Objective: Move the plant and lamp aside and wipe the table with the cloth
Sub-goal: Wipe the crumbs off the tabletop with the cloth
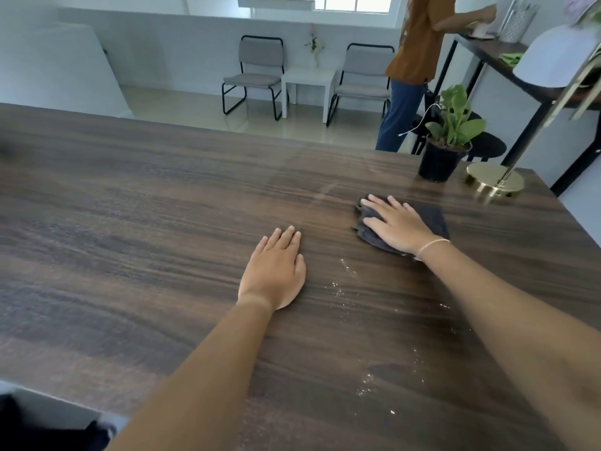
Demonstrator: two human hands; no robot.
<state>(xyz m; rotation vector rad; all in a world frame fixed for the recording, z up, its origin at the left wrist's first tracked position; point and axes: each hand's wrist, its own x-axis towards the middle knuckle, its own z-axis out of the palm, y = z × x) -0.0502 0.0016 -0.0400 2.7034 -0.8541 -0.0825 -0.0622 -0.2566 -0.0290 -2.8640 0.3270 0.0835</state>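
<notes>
A dark grey cloth (431, 218) lies on the dark wooden table (130, 222), right of centre. My right hand (395, 222) presses flat on it with the fingers spread. My left hand (276, 271) rests palm down on the bare wood, left of the cloth, holding nothing. A green plant in a black pot (445, 148) stands at the far right corner. Beside it, to the right, sits the gold round base of the lamp (494, 180); its stem rises to a white shade at the upper right.
Pale crumbs (349, 275) are scattered on the wood between my arms and toward the near right. Beyond the table, a person in an orange top (419, 43) stands at a dark shelf unit (494, 50). Two grey chairs (257, 73) flank a small white table.
</notes>
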